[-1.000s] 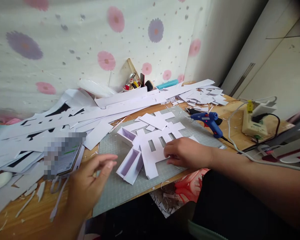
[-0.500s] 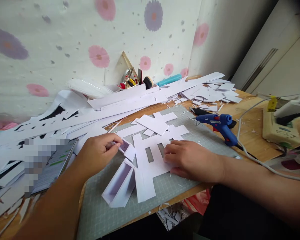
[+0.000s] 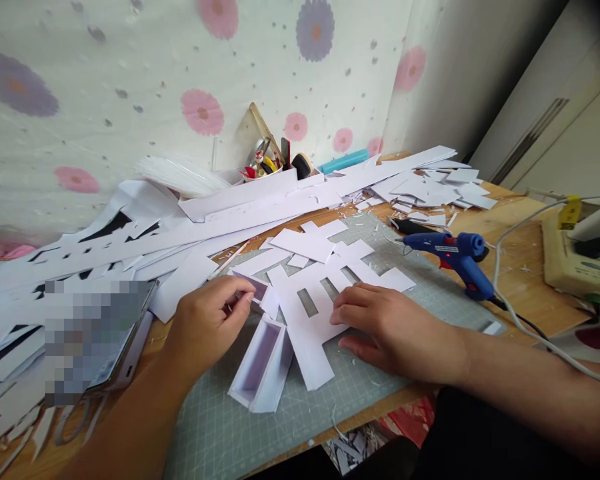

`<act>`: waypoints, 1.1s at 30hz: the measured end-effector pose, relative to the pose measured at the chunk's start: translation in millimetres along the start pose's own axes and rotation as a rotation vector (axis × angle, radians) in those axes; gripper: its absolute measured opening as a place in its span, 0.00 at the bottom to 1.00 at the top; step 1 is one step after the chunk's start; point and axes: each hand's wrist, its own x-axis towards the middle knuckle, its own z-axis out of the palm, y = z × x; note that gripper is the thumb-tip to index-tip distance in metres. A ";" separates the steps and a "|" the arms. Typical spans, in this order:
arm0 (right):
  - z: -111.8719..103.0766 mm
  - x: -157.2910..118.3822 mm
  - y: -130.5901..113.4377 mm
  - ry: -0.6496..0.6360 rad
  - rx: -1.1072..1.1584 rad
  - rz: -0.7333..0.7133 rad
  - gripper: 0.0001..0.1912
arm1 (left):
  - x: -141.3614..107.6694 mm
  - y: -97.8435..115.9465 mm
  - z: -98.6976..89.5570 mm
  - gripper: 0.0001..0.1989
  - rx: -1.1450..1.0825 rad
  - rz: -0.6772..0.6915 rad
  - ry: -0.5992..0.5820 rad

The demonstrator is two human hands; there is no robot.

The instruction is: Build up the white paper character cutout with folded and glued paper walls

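My left hand (image 3: 207, 327) is closed, thumb against the curled fingers, at the end of a small open white box (image 3: 265, 293). What it pinches, if anything, is hidden. Just below stands a longer open-topped white box (image 3: 260, 363) of thin board, its inside facing up. A flat white board cutout (image 3: 300, 330) with rectangular slots lies to the right of both boxes. My right hand (image 3: 380, 327) rests on that cutout's near right part, fingers bent and thumb apart, with nothing seen in its grasp. Loose white board pieces (image 3: 303, 245) lie on the cutout's far side.
A grey-green cutting mat (image 3: 210, 427) lies beneath the pieces. At right are a blue glue gun (image 3: 453, 257), its cable and a power strip (image 3: 580, 267). White offcuts (image 3: 430, 187), a tool holder (image 3: 263, 167) and a phone-like device (image 3: 125, 340) surround the mat.
The slotted cutout has turned slightly, its near leg shifting right, and another slot shows beside my right fingers. The longer box appears further right. The camera view has shifted a little.
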 end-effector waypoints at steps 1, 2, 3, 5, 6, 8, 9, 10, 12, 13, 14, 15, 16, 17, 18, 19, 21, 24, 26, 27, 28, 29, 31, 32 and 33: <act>2.2 -1.4 -2.3 0.030 0.035 -0.009 0.09 | -0.3 -0.1 -0.2 0.06 0.003 0.001 0.023; 4.5 -2.9 -4.7 0.060 0.070 -0.017 0.10 | -0.6 0.0 -0.5 0.05 0.002 -0.002 0.045; 6.6 -4.6 -7.1 0.089 0.103 -0.023 0.11 | -0.7 0.4 -0.9 0.05 -0.002 -0.002 0.061; 9.7 -7.8 -11.7 0.138 0.156 -0.040 0.13 | 0.0 2.1 -2.2 0.05 -0.032 0.028 0.078; 10.3 -9.0 -13.6 0.155 0.174 -0.051 0.14 | 0.7 3.4 -3.0 0.05 -0.053 0.063 0.081; 8.8 -9.4 -15.8 0.187 0.181 -0.080 0.14 | 2.7 6.7 -4.6 0.05 -0.094 0.156 0.078; 6.8 -8.4 -16.0 0.205 0.177 -0.095 0.13 | 3.7 8.4 -5.2 0.04 -0.113 0.199 0.068; 4.2 -6.6 -15.6 0.227 0.174 -0.104 0.12 | 4.6 10.0 -5.4 0.04 -0.131 0.236 0.054; -0.9 -1.7 -13.7 0.270 0.188 -0.106 0.09 | 5.7 12.6 -4.6 0.04 -0.170 0.295 0.007; -2.5 0.8 -12.8 0.280 0.215 -0.104 0.08 | 5.9 13.5 -3.8 0.04 -0.193 0.320 -0.022; -3.1 2.8 -12.0 0.280 0.244 -0.110 0.08 | 5.9 14.1 -2.8 0.04 -0.215 0.341 -0.050; -2.5 4.1 -11.8 0.279 0.275 -0.125 0.09 | 5.9 14.6 -1.9 0.04 -0.233 0.356 -0.076; -0.7 4.5 -12.0 0.274 0.300 -0.146 0.10 | 5.9 14.9 -1.2 0.04 -0.247 0.364 -0.096; 1.9 3.9 -12.7 0.268 0.316 -0.176 0.12 | 6.0 15.2 -0.9 0.04 -0.256 0.365 -0.111; 5.1 2.7 -13.8 0.263 0.321 -0.211 0.14 | 6.2 15.6 -0.9 0.04 -0.263 0.362 -0.117; 8.3 1.0 -14.9 0.255 0.316 -0.245 0.16 | 6.5 16.1 -1.3 0.04 -0.268 0.359 -0.119; 13.6 -2.7 -17.1 0.237 0.281 -0.293 0.19 | 7.4 17.5 -2.2 0.05 -0.273 0.355 -0.122; 17.1 -5.7 -18.9 0.233 0.227 -0.301 0.19 | 8.5 19.5 -2.4 0.06 -0.285 0.327 -0.143; 17.7 -5.9 -19.8 0.253 0.178 -0.298 0.19 | 8.4 20.0 -1.2 0.07 -0.297 0.296 -0.164; 17.8 -5.7 -20.5 0.263 0.143 -0.303 0.19 | 8.2 19.9 -0.4 0.07 -0.304 0.285 -0.172; 18.0 -5.4 -21.4 0.270 0.107 -0.309 0.20 | 7.8 19.6 0.4 0.07 -0.310 0.280 -0.177; 18.4 -5.0 -22.5 0.274 0.072 -0.316 0.20 | 7.3 19.2 1.2 0.07 -0.316 0.279 -0.181; 19.7 -4.3 -24.8 0.273 0.015 -0.332 0.19 | 6.4 18.3 2.3 0.06 -0.320 0.288 -0.183; 20.7 -3.8 -25.8 0.268 -0.004 -0.337 0.19 | 6.0 17.9 2.5 0.06 -0.320 0.294 -0.183; 21.9 -3.3 -26.6 0.262 -0.016 -0.340 0.19 | 5.7 17.6 2.6 0.06 -0.318 0.304 -0.182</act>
